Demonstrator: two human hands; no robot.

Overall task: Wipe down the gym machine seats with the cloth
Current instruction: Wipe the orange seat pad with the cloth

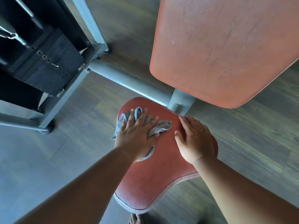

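A dark wood-plank floor (pixel 242 151) is seen beneath a red padded seat (pixel 161 172). A grey cloth (pixel 160 126) is pressed flat onto the seat's far end by the left hand (pixel 137 135), fingers spread. The right hand (pixel 195 139) is laid flat, ungripping, on the seat's right edge. Beyond the seat, a red backrest (pixel 226 50) is mounted on a grey frame (pixel 129 81).

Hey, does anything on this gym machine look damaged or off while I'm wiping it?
Yes: the red backrest pad shows cracked, creased lines and a small pale spot on its vinyl. The seat under the cloth looks worn but intact.
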